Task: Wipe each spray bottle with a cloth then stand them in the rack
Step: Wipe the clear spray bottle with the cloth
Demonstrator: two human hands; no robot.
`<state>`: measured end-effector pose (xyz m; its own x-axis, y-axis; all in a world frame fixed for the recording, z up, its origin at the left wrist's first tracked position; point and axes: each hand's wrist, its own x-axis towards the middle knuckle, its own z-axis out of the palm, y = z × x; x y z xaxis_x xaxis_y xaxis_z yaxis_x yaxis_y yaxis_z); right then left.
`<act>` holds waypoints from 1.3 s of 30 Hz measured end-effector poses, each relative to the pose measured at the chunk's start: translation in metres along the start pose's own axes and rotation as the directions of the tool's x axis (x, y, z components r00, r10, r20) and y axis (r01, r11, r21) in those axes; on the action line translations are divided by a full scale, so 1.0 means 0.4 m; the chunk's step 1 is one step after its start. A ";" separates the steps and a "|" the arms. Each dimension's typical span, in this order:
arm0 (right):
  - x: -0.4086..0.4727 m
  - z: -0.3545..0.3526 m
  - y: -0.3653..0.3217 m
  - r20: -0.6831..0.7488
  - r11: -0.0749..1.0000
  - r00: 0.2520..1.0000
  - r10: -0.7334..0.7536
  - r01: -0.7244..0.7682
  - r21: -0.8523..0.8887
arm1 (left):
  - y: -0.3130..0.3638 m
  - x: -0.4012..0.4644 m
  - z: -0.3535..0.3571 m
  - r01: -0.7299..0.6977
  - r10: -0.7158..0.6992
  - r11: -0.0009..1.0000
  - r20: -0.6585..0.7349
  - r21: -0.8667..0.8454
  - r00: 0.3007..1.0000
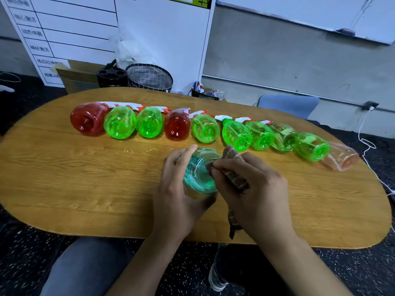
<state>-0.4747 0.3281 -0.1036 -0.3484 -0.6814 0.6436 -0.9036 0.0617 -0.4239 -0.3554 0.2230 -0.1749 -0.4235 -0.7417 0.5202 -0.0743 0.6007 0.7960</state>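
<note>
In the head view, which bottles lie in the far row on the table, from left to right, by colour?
Red bottle → green → green → red → green → green → green → green → green → clear pinkish bottle.

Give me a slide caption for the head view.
Left hand grips a teal spray bottle while right hand wipes it with a brown cloth.

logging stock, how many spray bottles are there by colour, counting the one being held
red bottles: 2
green bottles: 7
pale pink bottle: 1
blue-green bottle, held in the left hand and wiped with the cloth in the right hand: 1
total: 11
</note>
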 end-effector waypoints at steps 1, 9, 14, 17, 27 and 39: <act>-0.002 0.006 -0.005 0.010 1.000 1.000 -0.007 0.007 0.023 | -0.001 0.000 -0.002 0.008 -0.008 1.000 -0.004 -0.002 1.000; -0.015 0.017 -0.013 0.038 0.998 0.999 -0.008 0.005 0.060 | -0.003 0.000 -0.007 0.014 -0.014 1.000 -0.023 -0.001 1.000; 0.022 0.012 -0.002 -0.027 0.891 0.964 0.264 -0.233 0.389 | -0.016 -0.005 -0.012 -0.018 0.018 1.000 -0.049 -0.010 0.999; 0.044 0.042 0.009 0.042 0.768 0.924 0.380 -0.341 0.542 | -0.023 -0.015 -0.019 -0.015 0.013 0.998 -0.052 -0.053 0.999; 0.054 0.188 -0.048 0.220 0.652 0.899 0.379 -0.428 0.625 | -0.026 0.014 -0.148 0.100 -0.135 0.962 -0.121 -0.255 0.983; 0.090 0.474 -0.192 0.388 0.638 0.870 0.305 -0.489 0.595 | -0.247 0.029 -0.439 0.467 -0.519 0.844 -0.183 -0.262 0.835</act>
<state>-0.3706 0.1607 -0.1687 -0.4818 -0.8569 0.1833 -0.2579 -0.0613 -0.9642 -0.1944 0.1027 -0.1932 -0.1496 -0.9857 0.0782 -0.0237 0.0826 0.9963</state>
